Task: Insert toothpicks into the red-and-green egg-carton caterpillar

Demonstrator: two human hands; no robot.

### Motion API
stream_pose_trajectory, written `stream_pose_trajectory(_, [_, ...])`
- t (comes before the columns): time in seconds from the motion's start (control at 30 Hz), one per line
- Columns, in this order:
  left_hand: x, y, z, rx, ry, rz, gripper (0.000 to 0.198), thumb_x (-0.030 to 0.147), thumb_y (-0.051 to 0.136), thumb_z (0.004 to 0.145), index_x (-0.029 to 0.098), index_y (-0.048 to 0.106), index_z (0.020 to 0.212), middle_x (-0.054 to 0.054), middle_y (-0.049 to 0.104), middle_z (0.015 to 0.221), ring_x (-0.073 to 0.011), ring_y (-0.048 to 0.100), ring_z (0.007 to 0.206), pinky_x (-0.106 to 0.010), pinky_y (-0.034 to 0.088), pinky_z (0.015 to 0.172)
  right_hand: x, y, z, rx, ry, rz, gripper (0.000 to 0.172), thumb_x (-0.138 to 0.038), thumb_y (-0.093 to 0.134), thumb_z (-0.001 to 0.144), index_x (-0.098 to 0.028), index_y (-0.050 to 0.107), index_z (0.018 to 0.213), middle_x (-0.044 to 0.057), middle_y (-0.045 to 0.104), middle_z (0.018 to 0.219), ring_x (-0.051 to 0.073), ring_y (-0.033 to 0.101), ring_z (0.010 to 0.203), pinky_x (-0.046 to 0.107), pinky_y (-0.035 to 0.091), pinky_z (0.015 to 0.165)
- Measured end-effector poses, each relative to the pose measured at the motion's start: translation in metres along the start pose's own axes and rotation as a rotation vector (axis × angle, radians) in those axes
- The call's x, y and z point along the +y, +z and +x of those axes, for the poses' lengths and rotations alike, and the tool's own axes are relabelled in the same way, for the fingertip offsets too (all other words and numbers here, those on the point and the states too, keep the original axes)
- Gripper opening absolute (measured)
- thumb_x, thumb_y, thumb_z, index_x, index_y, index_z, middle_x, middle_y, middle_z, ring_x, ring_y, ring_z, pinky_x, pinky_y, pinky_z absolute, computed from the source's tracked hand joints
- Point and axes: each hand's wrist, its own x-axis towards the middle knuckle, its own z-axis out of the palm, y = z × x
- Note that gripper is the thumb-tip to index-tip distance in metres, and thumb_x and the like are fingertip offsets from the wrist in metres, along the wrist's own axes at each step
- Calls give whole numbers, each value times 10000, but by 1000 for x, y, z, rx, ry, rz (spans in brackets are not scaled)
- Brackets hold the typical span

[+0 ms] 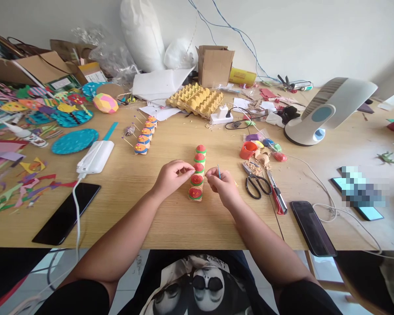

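A red and green row of egg-carton bumps with small faces lies lengthwise on the wooden table between my hands. My left hand is at its left side, thumb and fingertips pinched together near the third bump; whatever is in the pinch is too small to make out. On the right side, my right hand is closed around a thin blue stick that points upward. Farther back on the left stands a similar orange and blue row with pins sticking out.
Scissors, a red cutter and a phone lie to the right. A power bank and another phone are left. Behind are yellow egg trays, a power strip and a white lamp-like device.
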Motion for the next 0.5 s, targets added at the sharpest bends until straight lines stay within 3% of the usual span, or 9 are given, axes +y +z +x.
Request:
stream_pose_trajectory(0.2, [-18,7,2,-7,-13,60,128,327,699,897,220,762,868,-10,736,816,-135,624,719,-261,493,682,7,-6,10,65,18,45,236,-387,705,748,-214,576,842,-86,426,579,75,291,479,253,176,479])
stream_pose_trajectory(0.3, [-23,10,3,10,-18,76,142,339,693,894,219,762,863,-15,743,823,-139,629,720,-265,498,683,13,-8,17,124,-49,-31,259,-438,683,795,-225,547,851,-65,494,657,76,311,485,252,195,469])
stream_pose_trajectory(0.43, [-29,15,4,59,-82,26,162,359,705,867,207,756,837,-25,758,846,-142,643,720,-260,504,666,18,-8,23,127,-161,-133,297,-531,604,896,-242,535,892,-75,425,629,98,300,494,257,219,476])
stream_pose_trajectory(0.5, [-32,18,5,62,-147,-23,177,376,712,853,206,758,848,-31,772,886,-145,662,730,-264,519,679,19,-7,26,123,-180,-165,320,-567,579,921,-252,520,924,-64,464,662,104,297,501,261,232,483])
